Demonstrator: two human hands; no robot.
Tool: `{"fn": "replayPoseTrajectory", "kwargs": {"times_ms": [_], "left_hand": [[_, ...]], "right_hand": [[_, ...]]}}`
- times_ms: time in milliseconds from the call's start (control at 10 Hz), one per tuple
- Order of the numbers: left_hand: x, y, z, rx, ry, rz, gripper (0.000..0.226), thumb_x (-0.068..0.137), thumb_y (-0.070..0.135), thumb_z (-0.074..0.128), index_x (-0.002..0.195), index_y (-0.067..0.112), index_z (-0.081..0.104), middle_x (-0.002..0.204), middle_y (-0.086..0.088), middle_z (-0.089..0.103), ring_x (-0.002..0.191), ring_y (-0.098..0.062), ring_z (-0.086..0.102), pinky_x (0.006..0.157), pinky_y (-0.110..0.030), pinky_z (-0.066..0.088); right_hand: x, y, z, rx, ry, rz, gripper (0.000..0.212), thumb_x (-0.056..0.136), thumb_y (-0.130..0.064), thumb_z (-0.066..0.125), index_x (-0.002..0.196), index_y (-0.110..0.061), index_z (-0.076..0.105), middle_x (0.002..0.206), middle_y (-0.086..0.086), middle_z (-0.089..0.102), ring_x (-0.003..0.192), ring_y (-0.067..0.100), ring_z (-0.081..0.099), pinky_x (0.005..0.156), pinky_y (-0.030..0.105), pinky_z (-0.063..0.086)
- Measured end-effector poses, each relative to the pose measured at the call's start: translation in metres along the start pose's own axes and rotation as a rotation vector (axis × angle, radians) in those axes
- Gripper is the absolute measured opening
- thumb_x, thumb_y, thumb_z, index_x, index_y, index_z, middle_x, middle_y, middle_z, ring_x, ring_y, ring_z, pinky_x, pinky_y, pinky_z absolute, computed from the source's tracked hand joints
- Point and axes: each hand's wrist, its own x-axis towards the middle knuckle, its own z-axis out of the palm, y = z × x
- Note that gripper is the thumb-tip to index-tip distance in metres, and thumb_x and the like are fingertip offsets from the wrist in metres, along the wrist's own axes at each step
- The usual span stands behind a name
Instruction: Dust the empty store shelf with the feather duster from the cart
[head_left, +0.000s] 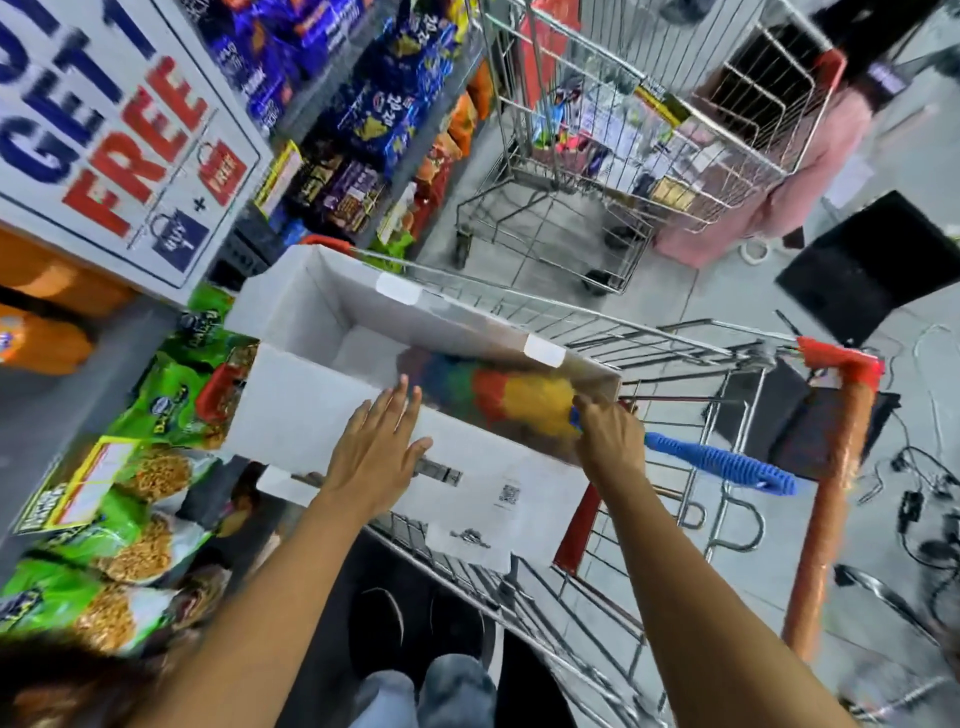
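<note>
The feather duster (498, 395) lies inside an open white cardboard box (311, 322) that sits in the wire cart (675, 343); its multicoloured head rests in the box while its blue ribbed handle (722, 460) sticks out over the box's right edge; the right hand (610, 431) has its fingers closed around the duster where handle meets head; the left hand (376, 447) lies flat with fingers spread on the box's near flap, holding nothing; green snack packets (130, 499) fill the shelf at left; a second cart (639, 130) stands beyond.
</note>
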Motion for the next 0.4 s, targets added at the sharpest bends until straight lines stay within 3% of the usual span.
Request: {"fn": "replayPoseTrajectory", "kwargs": {"times_ms": [100, 200, 300, 400], "left_hand": [[-0.001, 0.003, 0.006, -0.007, -0.009, -0.015, 0.069, 0.091, 0.047, 0.014, 0.14, 0.001, 0.031, 0.148, -0.017, 0.031, 0.134, -0.032, 0.033, 0.107, -0.046, 0.023], [-0.001, 0.009, 0.008, 0.029, -0.03, -0.014, 0.069, 0.096, 0.046, 0.01, 0.133, -0.001, 0.044, 0.139, -0.019, 0.046, 0.124, -0.032, 0.048, 0.098, -0.049, 0.036], [-0.003, 0.013, 0.016, 0.002, -0.042, 0.026, 0.066, 0.094, 0.045, 0.018, 0.133, -0.002, 0.043, 0.14, -0.02, 0.042, 0.126, -0.035, 0.045, 0.101, -0.049, 0.029], [-0.004, 0.016, 0.014, -0.027, -0.021, 0.036, 0.084, 0.091, 0.055, -0.006, 0.139, 0.0, 0.034, 0.147, -0.018, 0.032, 0.134, -0.033, 0.033, 0.107, -0.045, 0.018]], "right_hand": [[-0.001, 0.009, 0.003, -0.08, -0.073, 0.012, 0.028, 0.087, -0.004, 0.053, 0.114, -0.013, 0.057, 0.112, 0.012, 0.063, 0.102, 0.032, 0.061, 0.08, 0.038, 0.049], [-0.006, 0.014, 0.002, -0.13, -0.09, 0.022, 0.029, 0.09, -0.007, 0.051, 0.118, -0.016, 0.054, 0.113, 0.008, 0.063, 0.101, 0.029, 0.064, 0.076, 0.035, 0.049], [-0.009, 0.015, 0.004, -0.13, -0.128, 0.025, 0.03, 0.09, -0.005, 0.053, 0.118, -0.015, 0.055, 0.11, 0.007, 0.064, 0.098, 0.028, 0.065, 0.075, 0.034, 0.049], [-0.012, 0.015, 0.004, -0.129, -0.095, 0.018, 0.031, 0.089, -0.003, 0.052, 0.117, -0.016, 0.056, 0.107, 0.006, 0.064, 0.097, 0.028, 0.065, 0.075, 0.034, 0.049]]}}
